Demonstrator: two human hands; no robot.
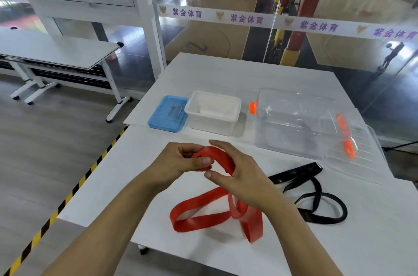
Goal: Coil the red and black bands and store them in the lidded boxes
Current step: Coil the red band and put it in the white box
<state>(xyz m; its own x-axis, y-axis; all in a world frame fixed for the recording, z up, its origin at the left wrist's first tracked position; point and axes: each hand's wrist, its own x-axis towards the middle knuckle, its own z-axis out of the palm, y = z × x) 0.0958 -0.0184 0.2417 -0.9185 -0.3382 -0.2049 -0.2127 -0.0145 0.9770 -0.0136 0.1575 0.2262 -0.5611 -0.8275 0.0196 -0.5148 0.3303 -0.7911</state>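
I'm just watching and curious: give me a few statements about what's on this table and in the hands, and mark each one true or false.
1. Both the left hand and the right hand hold the red band. True.
2. The black band is already in a box. False: it lies loose on the table.
3. The white box has its lid on. False: it stands open.
4. A blue lid lies beside the white box. True.
5. The clear box has orange clips. True.

We see the red band (203, 214) looping loosely at centre, black band (316, 198) tangled right, white box (226, 127) and clear box (291, 126) open above.
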